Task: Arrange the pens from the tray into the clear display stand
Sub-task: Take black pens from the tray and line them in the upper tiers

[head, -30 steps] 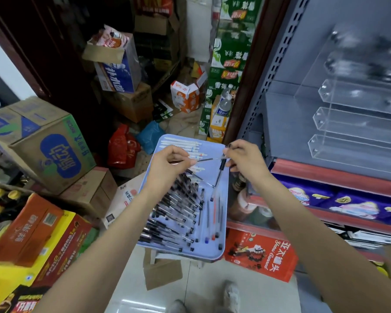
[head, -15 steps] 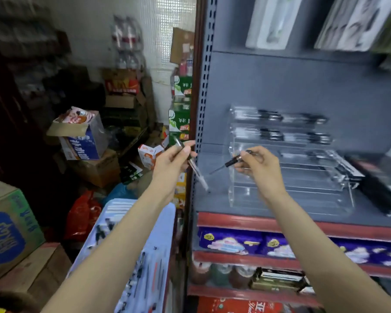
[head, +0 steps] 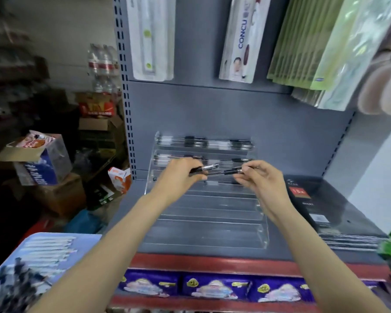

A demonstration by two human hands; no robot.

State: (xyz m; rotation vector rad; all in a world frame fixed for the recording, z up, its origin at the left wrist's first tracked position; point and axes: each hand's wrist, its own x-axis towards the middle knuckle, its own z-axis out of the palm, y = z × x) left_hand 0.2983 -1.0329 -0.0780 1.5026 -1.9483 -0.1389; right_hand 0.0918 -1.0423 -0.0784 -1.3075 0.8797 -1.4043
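Two black pens are hovering over the third tier of the clear display stand (head: 203,208), one in each hand, lying nearly end to end. The left hand (head: 178,177) is pinching the left pen (head: 204,168) by its dark barrel, clear end pointing right; the right hand (head: 261,179) is pinching the right pen (head: 230,171) near its tip end, the other fingers loosely curled. The pens' inner ends are meeting or just overlapping at the middle, though blur is making it hard to say whether they are touching.

The top two tiers (head: 203,141) are already carrying rows of pens, while the lower troughs are looking empty, so this pair probably belongs in the next tier down. To do it well, each pen should be held level and parallel to the trough's front lip, lowered until it is lying flat, and only then let go, or it may roll forward over the lip. Matching the direction of the rows above would keep things neat.

Lower left, the blue tray (head: 59,238) is holding many more pens (head: 20,274). A stack of black packs (head: 330,206) is sitting just beside the stand on the grey shelf (head: 131,199).
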